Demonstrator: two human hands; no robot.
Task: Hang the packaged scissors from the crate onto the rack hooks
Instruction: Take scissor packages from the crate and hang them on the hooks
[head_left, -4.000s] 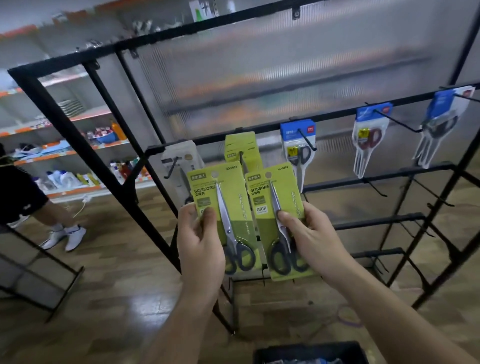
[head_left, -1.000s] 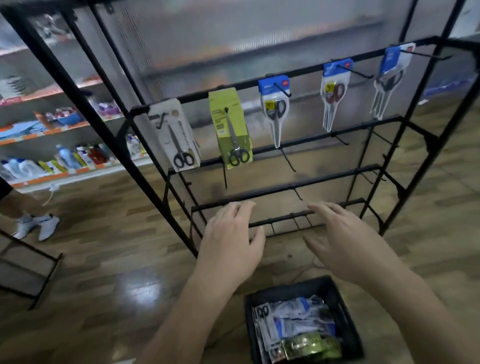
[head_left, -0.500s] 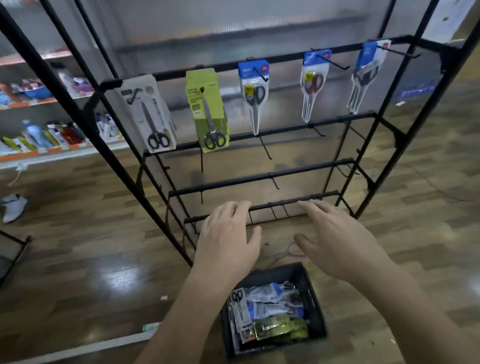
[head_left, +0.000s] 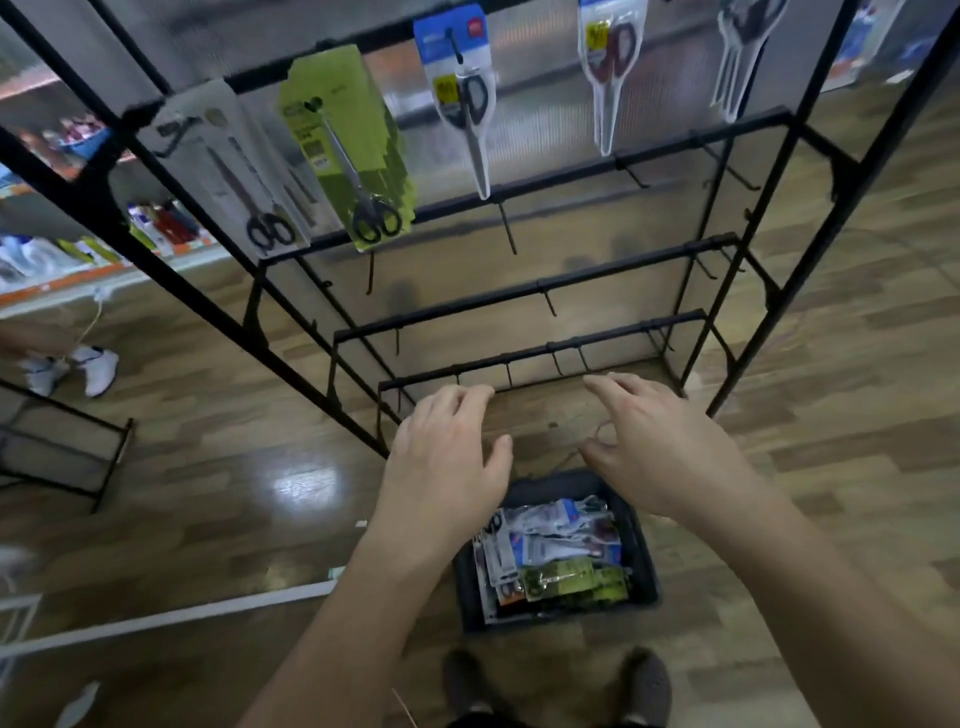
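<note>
A black crate (head_left: 643, 540) sits on the floor at my feet, filled with several packaged scissors (head_left: 558, 551) in white, blue and green cards. My left hand (head_left: 447, 457) and my right hand (head_left: 660, 447) hover above the crate, palms down, fingers relaxed, holding nothing. On the black rack (head_left: 571, 171), the top rail carries green packs (head_left: 348, 140), a grey pack (head_left: 234, 166), a blue-topped pack (head_left: 462, 88) and two more packs to the right. Lower rails have bare hooks (head_left: 506, 228).
Wooden floor all around. A second black frame (head_left: 67, 447) stands at the left, with another person's white shoes (head_left: 78, 366) behind it. Store shelves with bottles (head_left: 156, 223) run along the back left. My own dark shoes (head_left: 556, 686) are below the crate.
Four seconds ago each hand held a green pack at the rack; both hands are empty now. My view has tilted down, bringing the crate further up and fully into sight under my hands.
</note>
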